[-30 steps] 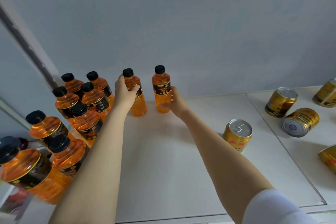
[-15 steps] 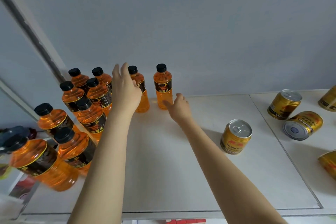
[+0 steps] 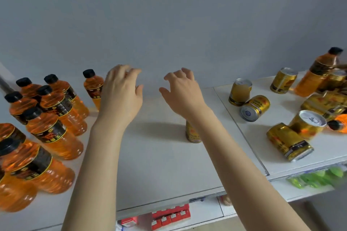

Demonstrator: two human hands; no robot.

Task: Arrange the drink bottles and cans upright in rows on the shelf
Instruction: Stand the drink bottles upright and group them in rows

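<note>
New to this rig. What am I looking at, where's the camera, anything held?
No machine here: a person works with bare hands. The single picture comes from a camera worn on the head, looking forward and down. The left hand and right hand hover over the white shelf, fingers loosely spread, holding nothing. At the left, orange bottles with black caps stand upright in rough rows. At the right are gold cans, some upright, some on their sides, and a tilted bottle leans among them. A lone can stands partly hidden behind the right forearm.
</note>
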